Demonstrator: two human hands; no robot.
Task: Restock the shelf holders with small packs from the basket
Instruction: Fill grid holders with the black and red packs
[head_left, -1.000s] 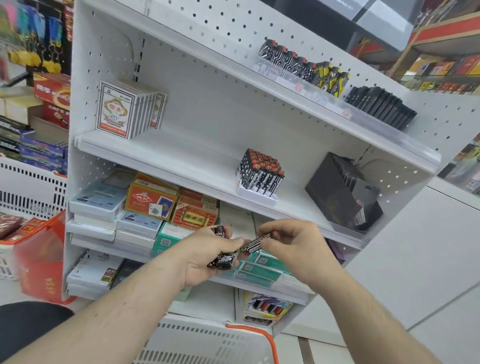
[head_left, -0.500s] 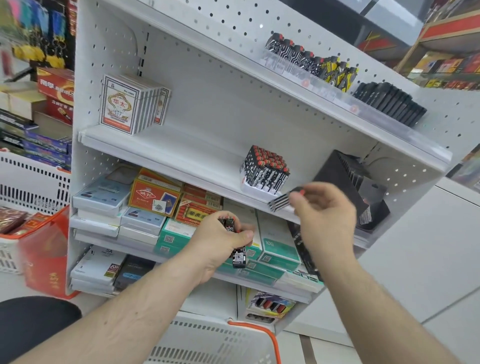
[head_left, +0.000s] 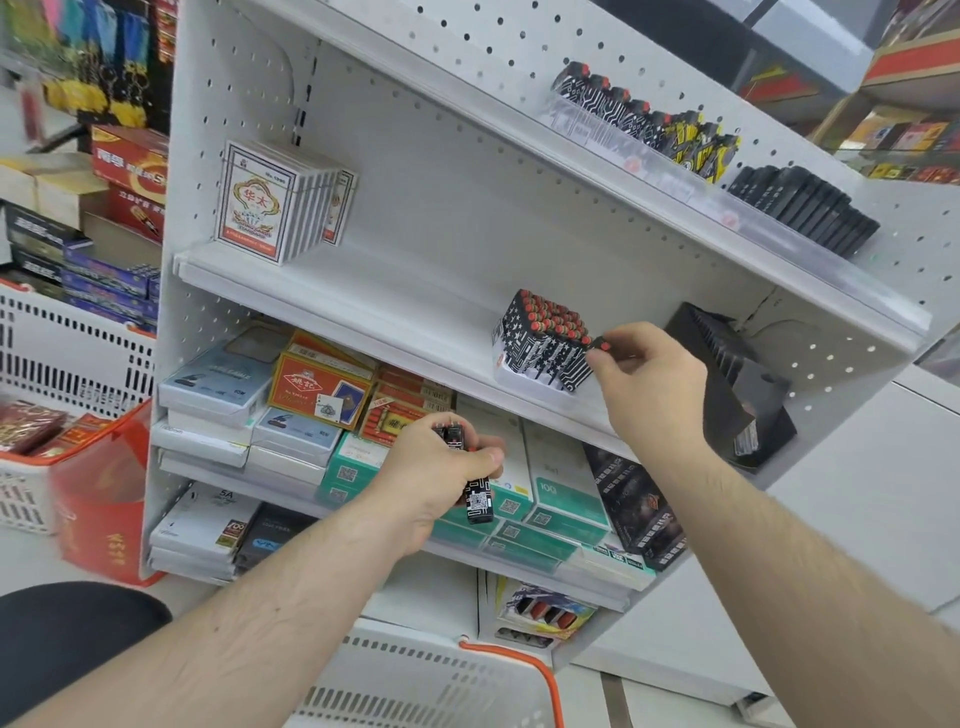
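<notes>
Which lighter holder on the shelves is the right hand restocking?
The white tray of red-capped lighters on the middle shelf; the right hand touches it.

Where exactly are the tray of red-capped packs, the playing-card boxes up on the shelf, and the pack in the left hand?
Tray of red-capped packs (head_left: 540, 338): head view, on its patterned front face.
Playing-card boxes (head_left: 254, 205): head view, on the front box's label.
Pack in the left hand (head_left: 479, 500): head view, on its lower end.

On the middle shelf (head_left: 363, 291) we find open room between the card boxes (head_left: 270, 202) and the lighter tray (head_left: 543, 343). Right of the tray, only a narrow gap remains before the black holder (head_left: 727, 384).
</notes>
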